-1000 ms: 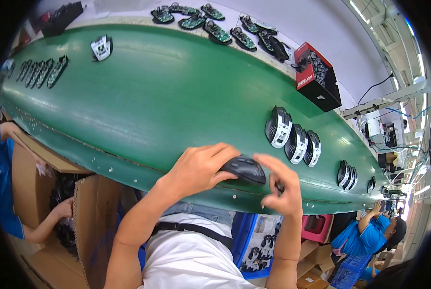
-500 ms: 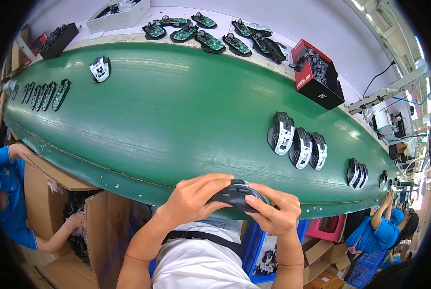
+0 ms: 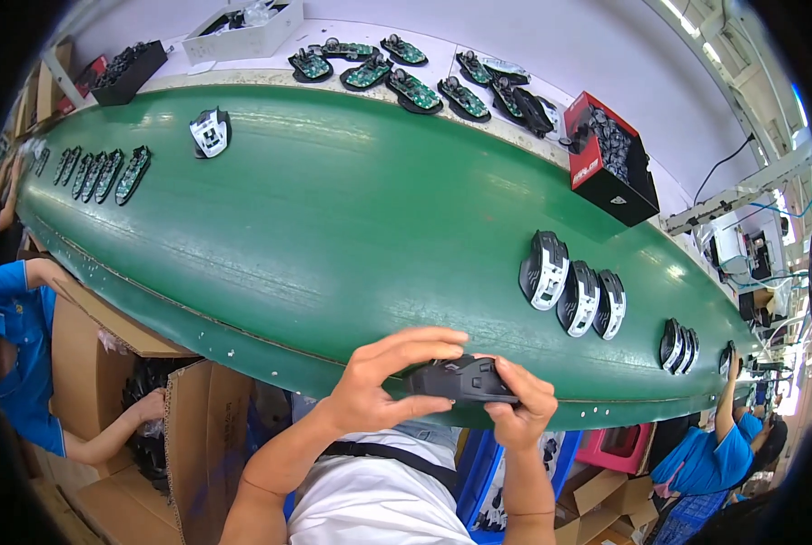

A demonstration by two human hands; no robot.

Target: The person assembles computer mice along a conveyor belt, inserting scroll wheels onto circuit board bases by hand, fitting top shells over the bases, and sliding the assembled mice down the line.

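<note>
A black computer mouse (image 3: 465,380) is held over the near edge of the green belt (image 3: 333,227), in front of my white shirt. My left hand (image 3: 379,377) grips its left end, fingers above and thumb below. On its right end, my right hand (image 3: 526,400) is closed with thumb and fingers. To the right on the belt stand three black-and-white mouse shells (image 3: 547,272), with more shells (image 3: 674,345) farther along. Another shell (image 3: 211,133) lies at the far left, near a row of mouse bases with green circuit boards (image 3: 133,174).
Across the belt, a ledge carries several circuit-board bases (image 3: 415,91), a red-and-black box of small dark parts (image 3: 619,182) and a white bin (image 3: 242,36). Cardboard boxes (image 3: 208,436) and a blue crate (image 3: 479,472) sit below. Co-workers in blue (image 3: 715,454) are at both sides.
The mouse has been turned in my hands, and my left fingers have lifted and spread somewhat. The whole view has shifted slightly. The right-hand co-worker's arm now reaches up to the belt.
</note>
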